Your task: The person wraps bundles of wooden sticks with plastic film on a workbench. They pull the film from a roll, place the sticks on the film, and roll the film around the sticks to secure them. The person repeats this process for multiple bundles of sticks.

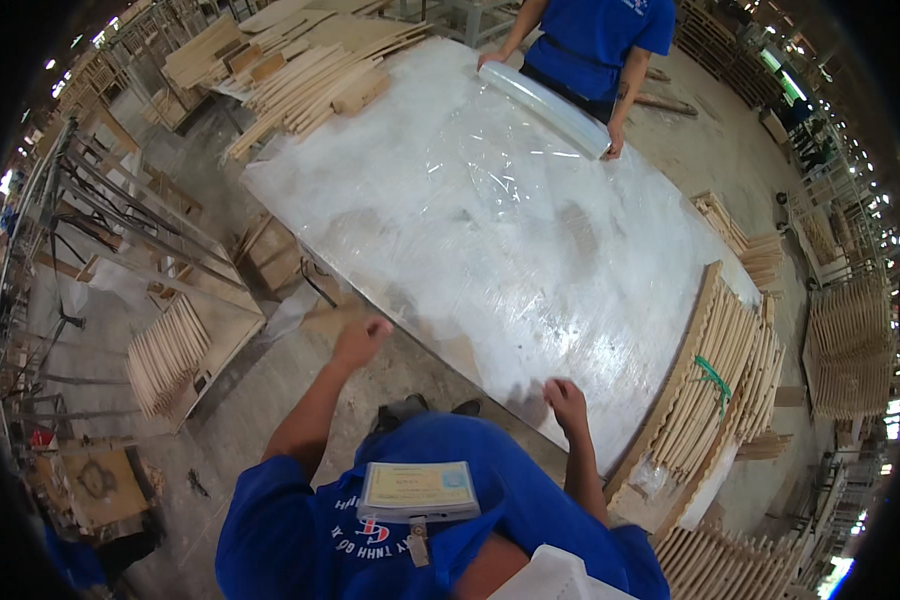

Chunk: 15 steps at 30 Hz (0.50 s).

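Note:
Clear plastic film [495,185] stretches across the pale work table [370,190], glinting where it creases. At the far side a co-worker in a blue shirt holds the film roll [545,110] by both ends. My left hand [362,342] is closed just outside the table's near edge, and my right hand [567,403] is closed over that edge further right. Both appear to pinch the near end of the film, though its transparent edge is hard to make out at my fingers.
Bundled wooden slats [705,400] with a green tie line the table's right end. Loose wooden strips [320,85] lie at the far left corner. Left of the table stands a low board with stacked wooden sticks [170,355], beside a metal rack [130,215].

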{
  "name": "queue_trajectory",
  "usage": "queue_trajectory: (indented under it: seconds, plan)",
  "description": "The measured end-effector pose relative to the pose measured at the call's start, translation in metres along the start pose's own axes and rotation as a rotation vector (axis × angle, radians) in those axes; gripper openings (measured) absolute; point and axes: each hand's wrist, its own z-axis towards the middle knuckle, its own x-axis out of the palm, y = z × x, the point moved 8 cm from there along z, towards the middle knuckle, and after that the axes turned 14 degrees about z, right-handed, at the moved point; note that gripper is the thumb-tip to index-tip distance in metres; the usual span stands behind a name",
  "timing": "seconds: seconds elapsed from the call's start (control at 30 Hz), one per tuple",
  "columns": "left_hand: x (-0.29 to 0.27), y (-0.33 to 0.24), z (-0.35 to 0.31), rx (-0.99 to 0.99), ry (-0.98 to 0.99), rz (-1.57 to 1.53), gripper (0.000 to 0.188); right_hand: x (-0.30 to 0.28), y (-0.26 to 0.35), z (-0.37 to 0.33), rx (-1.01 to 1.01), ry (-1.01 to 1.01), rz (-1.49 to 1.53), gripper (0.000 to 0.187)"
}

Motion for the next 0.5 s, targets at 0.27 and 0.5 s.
queue_trajectory:
  seconds: [0.27, 0.5]
  plan:
    - [-0.037, 0.006, 0.139, -0.164, -0.147, -0.313, 0.044, 0.089, 0.069, 0.172, 0.275, -0.107, 0.548, 0.061]
    - [-0.067, -0.063, 0.359, -0.055, -0.402, 0.14, 0.05, 0.15, 0.128, 0.323, 0.348, -0.197, 0.916, 0.083]
